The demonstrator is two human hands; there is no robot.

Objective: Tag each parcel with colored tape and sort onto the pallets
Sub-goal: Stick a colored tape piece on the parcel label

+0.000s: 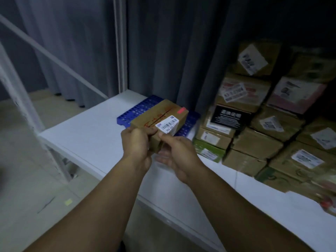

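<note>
Brown cardboard makes up the parcel [160,113], held in both hands above the white bench [87,135], its far end over a blue pallet [138,110] at twelve o'clock from the hands. The motion blur makes it hard to tell whether it touches the pallet. The left hand [136,142] grips the near end, fingers curled over the top edge. The right hand [179,155] pinches the near right corner, thumb on top beside a white barcode label [168,125] and fingers underneath. A strip of red tape [181,110] sits on the parcel's far right corner, at one o'clock from the label. At three o'clock from the parcel, a stack of parcels [263,124] fills the bench against a dark curtain [172,42].
</note>
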